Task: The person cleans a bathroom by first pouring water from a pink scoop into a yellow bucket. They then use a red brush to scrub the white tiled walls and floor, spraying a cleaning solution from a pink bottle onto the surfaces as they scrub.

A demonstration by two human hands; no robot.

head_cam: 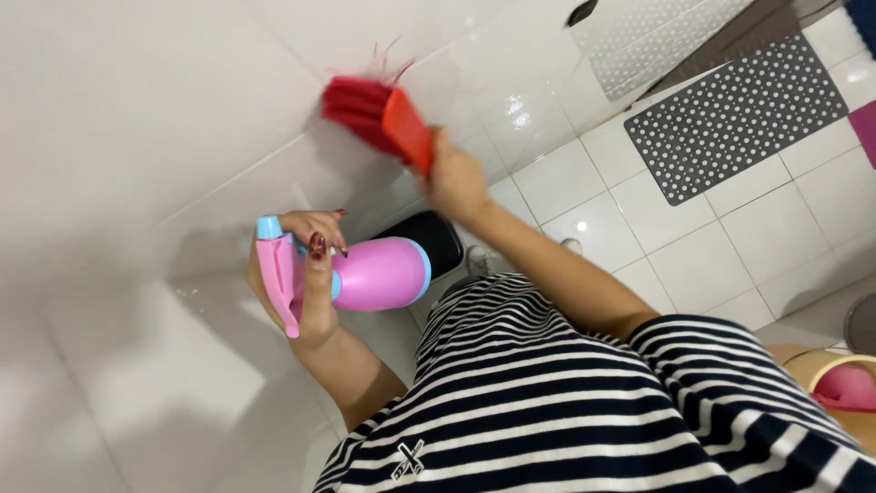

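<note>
You're scrubbing the wall [137,110]: right hand [453,183] grips the brush [370,114] top centre, left hand [315,283] clasps the sprayer [365,274]. Next, keep the bristles pressed flat.

Right hand [453,183] motion-blurred, brush [379,117] handle hidden inside it, basin [835,383] cut off

Glossy white tiled wall [137,110] meets white tiled floor [703,265] bearing a grey perforated mat [739,114].

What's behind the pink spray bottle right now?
Behind the pink spray bottle, held in the left hand, sits a black bin on the white tiled floor. Only the bin's top edge shows; the bottle and striped shirt cover the rest.
</note>
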